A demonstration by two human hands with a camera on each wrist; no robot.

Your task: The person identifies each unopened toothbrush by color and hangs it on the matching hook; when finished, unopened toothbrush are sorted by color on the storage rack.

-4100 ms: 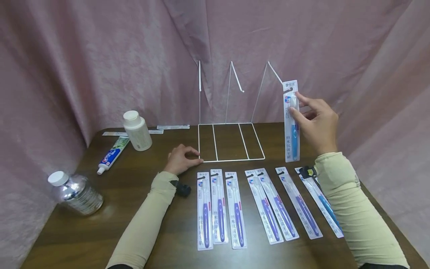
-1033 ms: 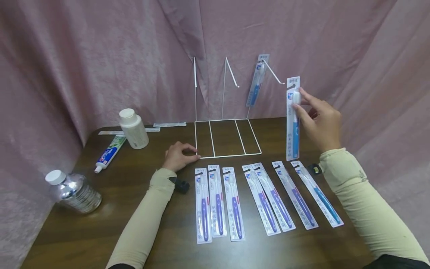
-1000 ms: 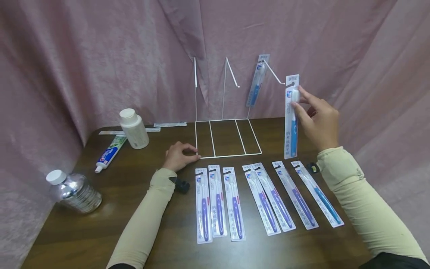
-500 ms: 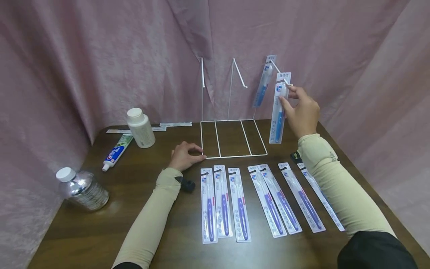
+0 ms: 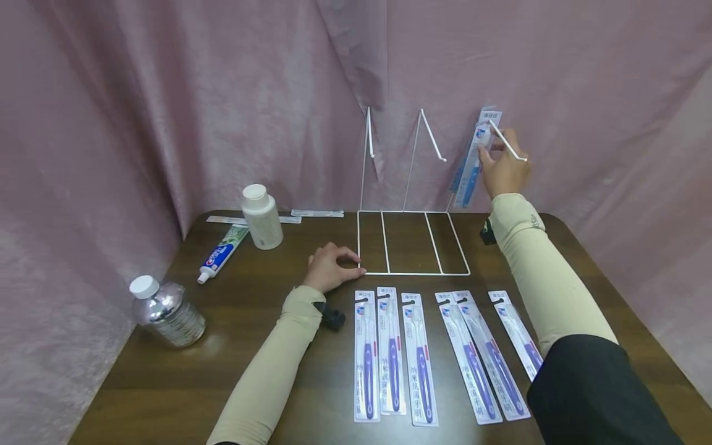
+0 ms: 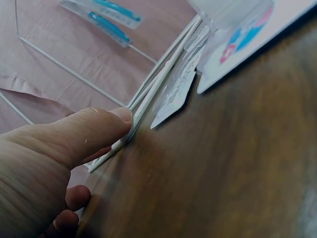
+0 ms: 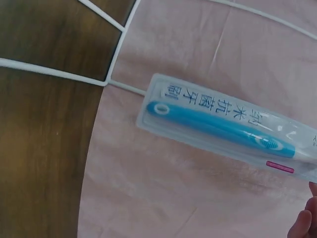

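Blue-handled toothbrush pack (image 5: 471, 162) is sitting at the upper right of the head view, on the rightmost hook (image 5: 507, 142) of the white wire rack (image 5: 414, 272), with a second blue pack seemingly hanging just behind it, so 2 look to be racked. Purple packs (image 5: 394, 357) are lying in a row at the lower centre of the bench (image 5: 267, 371); 6 are showing, and the right sleeve may be hiding more. The right hand (image 5: 503, 170) is pinching the top of the blue pack with its grip closed around it. The left hand (image 5: 330, 267) is resting on the bench with loosely curled fingers, thumb pressing the rack's front left corner.
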